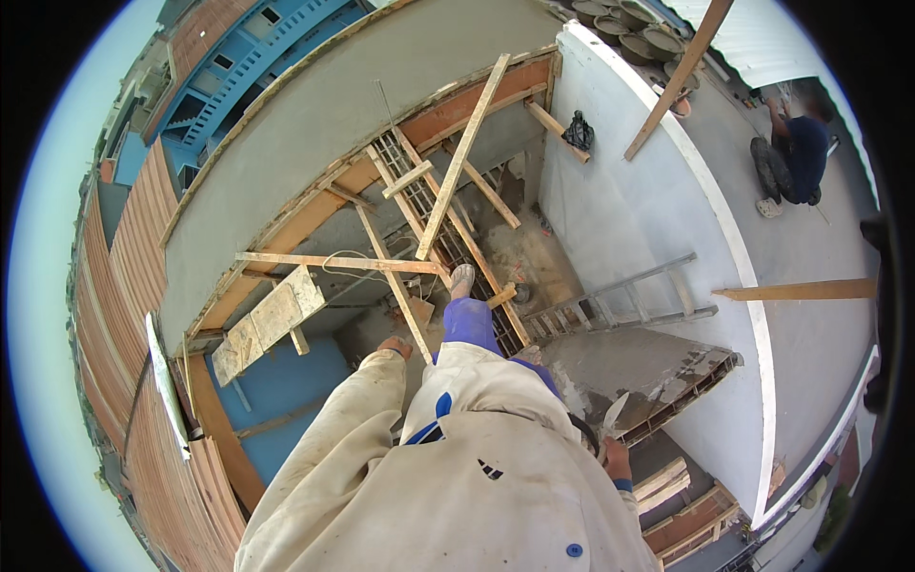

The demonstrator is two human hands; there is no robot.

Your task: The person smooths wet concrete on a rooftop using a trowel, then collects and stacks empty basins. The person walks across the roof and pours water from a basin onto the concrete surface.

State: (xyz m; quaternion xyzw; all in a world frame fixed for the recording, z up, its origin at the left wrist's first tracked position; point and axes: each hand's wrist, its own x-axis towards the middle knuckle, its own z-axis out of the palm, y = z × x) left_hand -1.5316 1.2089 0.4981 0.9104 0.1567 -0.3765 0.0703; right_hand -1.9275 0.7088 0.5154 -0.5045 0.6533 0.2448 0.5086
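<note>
My right hand (618, 460) is closed around a trowel at my right side, its pale pointed blade (616, 411) tilted upward. A dark curved strap or rim (584, 432) lies just beside it; its kind is unclear. My left hand (396, 347) hangs out from the cream sleeve, near a slanting wooden plank (393, 286); its fingers are too small to read. Below me, my foot (462, 281) rests on a narrow formwork beam with a rebar cage (415, 191) inside. A long timber (464, 153) crosses over that beam.
Deep openings drop on both sides of the beam. A ladder (620, 296) leans by the white wall (620, 181). Grey plaster slab (315, 124) spreads at far left, and stained boards (270, 324) lie nearer. A person (801, 157) crouches beyond the wall; a black bag (579, 131) hangs there.
</note>
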